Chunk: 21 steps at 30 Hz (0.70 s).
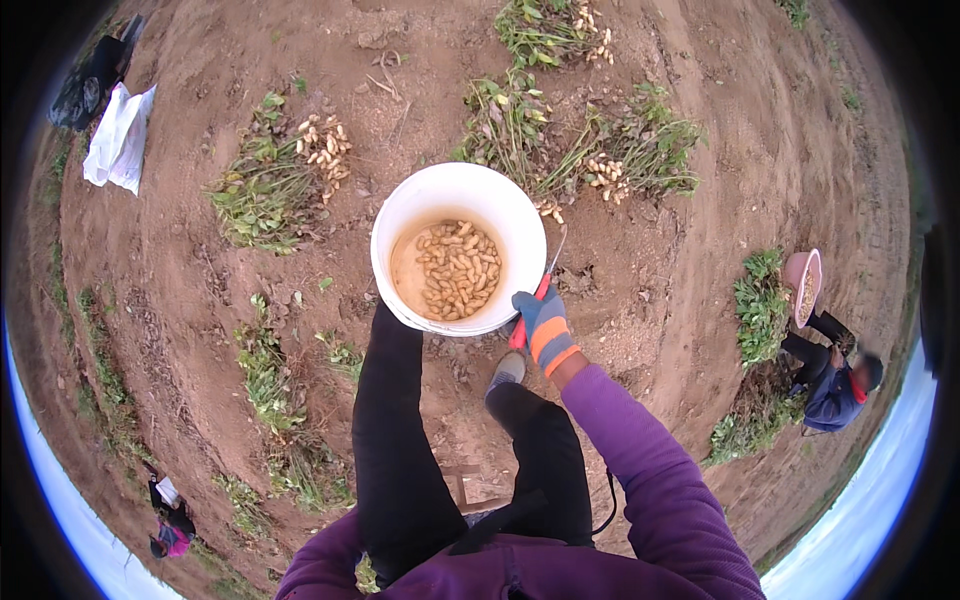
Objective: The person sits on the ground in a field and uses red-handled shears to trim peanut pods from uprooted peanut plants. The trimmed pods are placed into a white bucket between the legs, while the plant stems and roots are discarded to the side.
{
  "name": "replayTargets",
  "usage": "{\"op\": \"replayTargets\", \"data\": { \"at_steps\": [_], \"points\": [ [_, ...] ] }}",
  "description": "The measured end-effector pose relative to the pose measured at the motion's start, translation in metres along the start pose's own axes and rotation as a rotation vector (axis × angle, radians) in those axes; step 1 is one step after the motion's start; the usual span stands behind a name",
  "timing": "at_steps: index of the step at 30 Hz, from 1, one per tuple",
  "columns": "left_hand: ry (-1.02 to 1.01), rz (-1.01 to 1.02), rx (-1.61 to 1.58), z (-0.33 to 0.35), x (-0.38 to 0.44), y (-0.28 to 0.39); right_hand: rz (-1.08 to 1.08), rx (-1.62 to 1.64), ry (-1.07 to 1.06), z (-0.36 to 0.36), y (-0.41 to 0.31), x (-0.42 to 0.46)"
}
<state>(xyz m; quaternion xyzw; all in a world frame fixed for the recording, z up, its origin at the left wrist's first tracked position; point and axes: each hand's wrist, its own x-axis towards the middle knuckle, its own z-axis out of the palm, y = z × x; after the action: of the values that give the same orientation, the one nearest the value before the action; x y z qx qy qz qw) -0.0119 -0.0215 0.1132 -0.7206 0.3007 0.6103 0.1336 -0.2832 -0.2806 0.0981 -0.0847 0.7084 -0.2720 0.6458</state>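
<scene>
My right hand (547, 330), in a striped blue, grey and orange work glove, is closed on a red-handled tool (543, 288) with a thin metal blade. That hand is at the right rim of a white plastic bucket (510, 225); whether it also grips the rim cannot be told. Inside the bucket, unshelled peanuts (459, 274) cover part of the dirty bottom. The bucket is in front of my knees, partly over my left leg. My left hand is out of view; only its purple sleeve (319, 559) shows at the lower left.
Uprooted peanut plants with pods lie ahead left (270, 180) and ahead right (645, 157). A white sack (120, 142) lies far left. At right a person (832, 390) sits by a pink basin (801, 277) of peanuts. Another person (174, 525) is at lower left.
</scene>
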Motion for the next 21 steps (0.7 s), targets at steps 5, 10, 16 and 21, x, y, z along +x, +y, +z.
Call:
{"op": "replayTargets", "data": {
  "at_steps": [5, 10, 16, 21],
  "points": [
    [-0.053, 0.012, -0.013, -0.057, 0.050, 0.041, -0.057, 0.124, 0.065, 0.069, -0.061, 0.069],
    [-0.114, -0.016, -0.010, -0.104, 0.083, 0.076, -0.061, 0.140, 0.147, 0.129, -0.110, 0.155],
    [-0.127, -0.075, 0.000, -0.122, 0.139, 0.107, -0.090, 0.338, 0.197, 0.174, -0.135, 0.271],
    [-0.091, -0.116, -0.019, -0.134, 0.189, 0.119, -0.164, 0.307, 0.249, 0.183, -0.157, 0.328]
  ]
}}
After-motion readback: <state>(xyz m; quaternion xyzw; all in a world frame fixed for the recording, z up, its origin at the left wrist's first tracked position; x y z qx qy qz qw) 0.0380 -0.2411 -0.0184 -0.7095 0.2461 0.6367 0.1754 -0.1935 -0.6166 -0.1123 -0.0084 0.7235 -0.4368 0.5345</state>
